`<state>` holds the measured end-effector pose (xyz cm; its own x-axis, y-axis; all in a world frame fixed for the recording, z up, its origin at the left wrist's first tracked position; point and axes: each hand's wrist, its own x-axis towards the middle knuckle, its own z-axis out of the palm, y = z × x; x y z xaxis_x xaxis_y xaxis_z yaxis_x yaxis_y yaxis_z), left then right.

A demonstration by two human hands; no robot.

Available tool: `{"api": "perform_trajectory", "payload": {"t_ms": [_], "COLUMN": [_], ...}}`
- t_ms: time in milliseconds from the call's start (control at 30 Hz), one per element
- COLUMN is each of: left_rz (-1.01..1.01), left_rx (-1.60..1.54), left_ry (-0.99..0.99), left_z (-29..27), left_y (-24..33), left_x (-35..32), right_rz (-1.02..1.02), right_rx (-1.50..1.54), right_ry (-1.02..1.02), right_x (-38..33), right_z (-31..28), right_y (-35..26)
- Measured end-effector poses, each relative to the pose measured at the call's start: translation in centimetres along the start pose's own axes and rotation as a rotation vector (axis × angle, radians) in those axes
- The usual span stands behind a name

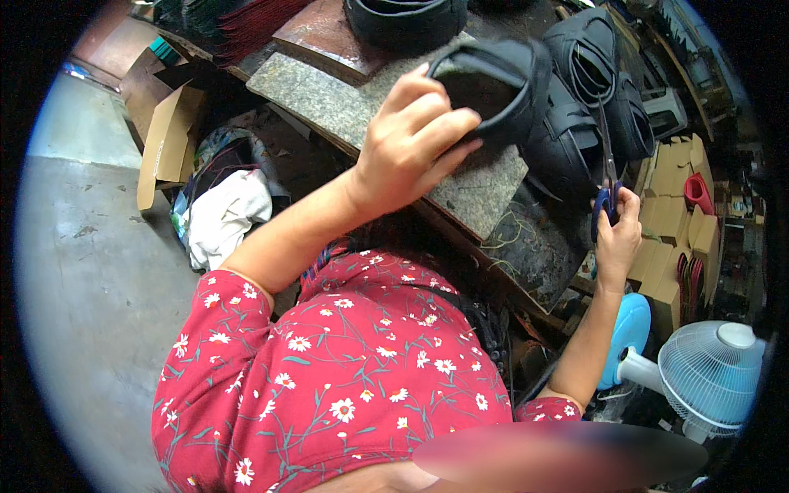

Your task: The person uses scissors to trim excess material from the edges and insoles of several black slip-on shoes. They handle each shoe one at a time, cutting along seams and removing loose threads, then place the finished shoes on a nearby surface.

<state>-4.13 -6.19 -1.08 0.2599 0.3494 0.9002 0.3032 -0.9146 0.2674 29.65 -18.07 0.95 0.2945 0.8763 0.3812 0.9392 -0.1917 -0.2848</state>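
My left hand (415,140) grips a black shoe upper (501,82) by its opening, holding it up over a grey stone slab (362,107). My right hand (618,234) is closed on the blue handles of a pair of scissors (606,177), whose blades point up toward the shoe. More black shoe uppers (592,66) lie piled on the bench just behind the held one. My red flowered sleeves fill the lower part of the view.
An open cardboard box (168,135) and a bundle of white cloth (226,214) lie on the concrete floor at left. Small brown boxes (678,214) are stacked at right, above a light blue fan (707,374). A rusty plate (320,33) sits at the back.
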Motion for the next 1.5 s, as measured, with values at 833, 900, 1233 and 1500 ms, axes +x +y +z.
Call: {"api": "perform_trajectory", "payload": {"t_ms": [833, 900, 1233, 1500], "left_rz": [-0.392, -0.375, -0.219, -0.276], "left_rx": [-0.53, -0.383, 0.281, -0.229], "left_ry": [-0.403, -0.569, -0.433, -0.363], "left_z": [4.0, 3.4, 0.2, 2.6], "left_y": [3.0, 2.0, -0.2, -0.8], "left_x": [-2.8, -3.5, -5.3, -4.1], "right_rz": [0.482, 0.432, 0.165, -0.204], "right_rx": [1.349, 1.338, 0.49, -0.282], "right_ry": [-0.543, -0.603, -0.423, -0.491], "right_x": [-9.0, -8.2, -3.3, 2.7], "right_z": [-5.4, -4.9, -7.5, -11.2], "right_y": [-11.4, -11.0, -6.0, -9.7]}}
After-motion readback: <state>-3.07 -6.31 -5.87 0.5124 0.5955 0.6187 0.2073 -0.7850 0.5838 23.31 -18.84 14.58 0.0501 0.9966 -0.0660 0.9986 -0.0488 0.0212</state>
